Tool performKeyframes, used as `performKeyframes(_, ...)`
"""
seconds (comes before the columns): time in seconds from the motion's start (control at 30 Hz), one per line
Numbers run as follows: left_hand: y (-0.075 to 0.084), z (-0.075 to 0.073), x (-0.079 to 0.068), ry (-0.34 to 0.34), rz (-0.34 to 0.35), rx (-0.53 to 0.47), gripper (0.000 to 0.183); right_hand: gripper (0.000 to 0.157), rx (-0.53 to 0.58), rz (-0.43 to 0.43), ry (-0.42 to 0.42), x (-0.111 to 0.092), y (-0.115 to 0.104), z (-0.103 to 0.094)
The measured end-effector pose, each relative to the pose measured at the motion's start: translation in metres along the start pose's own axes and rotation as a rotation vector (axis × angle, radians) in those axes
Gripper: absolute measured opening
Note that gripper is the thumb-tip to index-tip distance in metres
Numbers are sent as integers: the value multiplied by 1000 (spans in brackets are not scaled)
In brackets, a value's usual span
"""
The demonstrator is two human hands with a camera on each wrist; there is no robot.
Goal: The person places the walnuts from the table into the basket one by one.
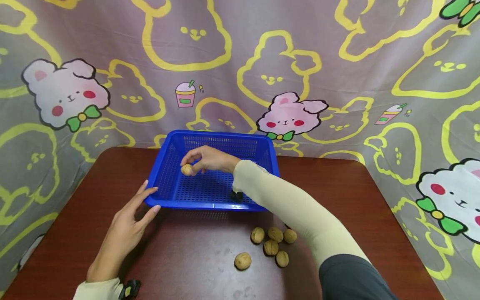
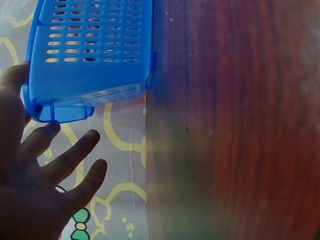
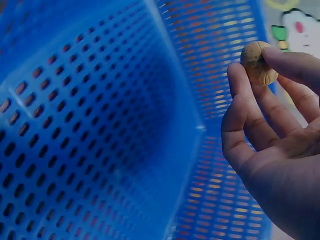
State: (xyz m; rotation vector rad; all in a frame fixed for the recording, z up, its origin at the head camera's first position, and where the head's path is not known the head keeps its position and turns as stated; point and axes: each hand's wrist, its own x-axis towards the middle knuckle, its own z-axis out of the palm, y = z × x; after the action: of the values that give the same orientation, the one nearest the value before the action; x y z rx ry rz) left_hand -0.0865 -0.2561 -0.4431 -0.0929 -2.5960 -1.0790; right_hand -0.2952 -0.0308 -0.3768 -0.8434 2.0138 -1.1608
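Note:
A blue plastic basket with slotted walls stands towards the back of the table. My right hand is over the left part of its inside, pinching a walnut between thumb and fingertips. In the right wrist view, the pinched walnut is above the basket's floor, apart from its walls. At the basket's front left corner, my left hand touches the rim with thumb and index finger. Its other fingers are straight and spread in the left wrist view. Several walnuts lie loose on the table, in front of the basket.
The dark red-brown table has a patterned cloth hanging behind it and at both sides. My right sleeve crosses the basket's front right corner and passes beside the loose walnuts.

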Motion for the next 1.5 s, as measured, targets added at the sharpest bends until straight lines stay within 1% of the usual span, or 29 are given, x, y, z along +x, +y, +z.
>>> performKeyframes(0.17,2,0,1,5,-1,18,49,40,3,27,-53,16,16,8)
performKeyframes(0.3,0,1,0,15,17,20,50,39,12,50,-86,25,28,13)
performKeyframes(0.4,1,0,0,25,24,33,51,39,15,67,-102,29,33,16)
performKeyframes(0.53,5,-2,1,37,19,65,51,39,9,77,-125,32,35,19)
performKeyframes(0.7,7,-3,3,37,17,85,52,40,7,56,-136,36,35,21)
performKeyframes(0.87,7,-2,2,38,19,91,53,39,-27,39,-147,38,35,25)
performKeyframes(1.0,7,-2,1,33,14,87,52,38,-56,29,-159,38,37,27)
performKeyframes(1.23,6,-1,1,12,1,105,50,41,-43,37,-169,37,38,29)
performKeyframes(1.5,5,-1,1,-4,-7,104,50,42,-42,42,-180,35,37,30)
